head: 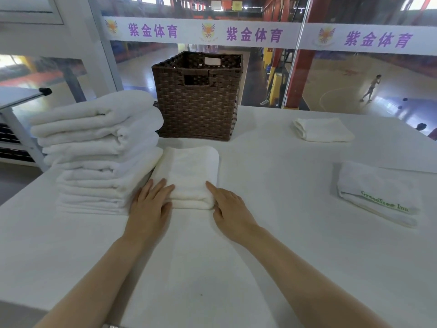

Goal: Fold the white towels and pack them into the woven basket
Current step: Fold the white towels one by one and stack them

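White-covered table (pixel 272 245) bearing towel stack (pixel 99 152), folded towel (pixel 189 171), woven basket (pixel 198 102), small folded towel (pixel 324 129), lettered towel (pixel 378 192)

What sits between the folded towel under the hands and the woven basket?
Nothing visible. Only bare table lies between the folded towel and the woven basket just behind it. The towel stack stands left, off that path.

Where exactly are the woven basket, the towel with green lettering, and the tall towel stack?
woven basket (pixel 197 107), head view, on its front wall.
towel with green lettering (pixel 376 185), head view, on its top face.
towel stack (pixel 99 147), head view, on its front folds.
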Available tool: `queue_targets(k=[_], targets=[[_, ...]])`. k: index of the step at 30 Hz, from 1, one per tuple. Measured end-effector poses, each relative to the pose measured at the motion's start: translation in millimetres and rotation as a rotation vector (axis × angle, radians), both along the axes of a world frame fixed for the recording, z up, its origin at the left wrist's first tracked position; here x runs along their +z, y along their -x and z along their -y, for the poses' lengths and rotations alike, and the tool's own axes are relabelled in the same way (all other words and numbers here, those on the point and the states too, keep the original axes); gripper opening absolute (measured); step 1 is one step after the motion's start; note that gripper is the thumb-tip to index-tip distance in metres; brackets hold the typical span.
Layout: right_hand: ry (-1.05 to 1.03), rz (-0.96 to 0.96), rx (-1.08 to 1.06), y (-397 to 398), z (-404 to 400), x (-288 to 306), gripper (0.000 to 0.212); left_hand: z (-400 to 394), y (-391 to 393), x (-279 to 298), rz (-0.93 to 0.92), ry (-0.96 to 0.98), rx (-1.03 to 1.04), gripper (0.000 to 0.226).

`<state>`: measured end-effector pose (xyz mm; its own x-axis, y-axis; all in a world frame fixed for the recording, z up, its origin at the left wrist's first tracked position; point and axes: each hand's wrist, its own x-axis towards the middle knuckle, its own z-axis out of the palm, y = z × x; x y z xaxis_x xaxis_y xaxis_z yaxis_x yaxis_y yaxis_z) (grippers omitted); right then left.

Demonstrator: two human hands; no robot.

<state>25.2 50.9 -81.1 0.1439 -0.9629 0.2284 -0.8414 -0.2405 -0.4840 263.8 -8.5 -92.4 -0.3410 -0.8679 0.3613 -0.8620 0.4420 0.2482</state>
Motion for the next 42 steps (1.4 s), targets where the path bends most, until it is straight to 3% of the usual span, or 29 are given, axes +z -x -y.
queue_targets(k=[4,10,14,18,22,24,27,31,36,42], targets=[[-0.043,0.187,-0.117,16.3,-15.5,9.9,0.061,-11.9,13.8,10.7,-0.041,0.001,-0.015,0.054],[0.051,0.181,-0.310,82.0,-50.2,7.2,0.050,-36.8,67.8,25.3,0.052,0.138,-0.358,0.053],[0.110,0.084,-0.528,142.0,-71.1,4.3,0.046,-48.7,121.3,14.5,0.152,0.064,-0.550,0.051],[0.204,-0.088,-0.738,206.4,-96.7,-0.6,0.051,-59.1,172.1,11.2,0.124,-0.102,-0.618,0.057],[0.142,-0.252,-0.913,267.3,-117.3,4.3,0.061,-63.2,212.7,10.0,0.147,-0.121,-0.679,0.056],[0.009,-0.288,-0.963,290.5,-121.5,7.5,0.060,-64.4,227.2,7.6,0.131,-0.110,-0.698,0.051],[-0.145,-0.281,-0.928,305.0,-121.9,3.4,0.057,-69.4,241.3,9.0,0.094,-0.121,-0.700,0.047],[-0.026,-0.245,-0.854,284.4,-127.3,2.7,0.066,-65.7,248.8,11.2,0.047,-0.160,-0.671,0.045],[0.072,-0.232,-0.728,236.1,-145.4,0.4,0.049,-66.1,260.3,16.7,-0.148,-0.276,-0.497,0.034],[0.017,-0.257,-0.600,203.4,-157.1,5.5,0.044,-72.9,271.8,23.2,-0.176,-0.327,-0.410,0.042]])
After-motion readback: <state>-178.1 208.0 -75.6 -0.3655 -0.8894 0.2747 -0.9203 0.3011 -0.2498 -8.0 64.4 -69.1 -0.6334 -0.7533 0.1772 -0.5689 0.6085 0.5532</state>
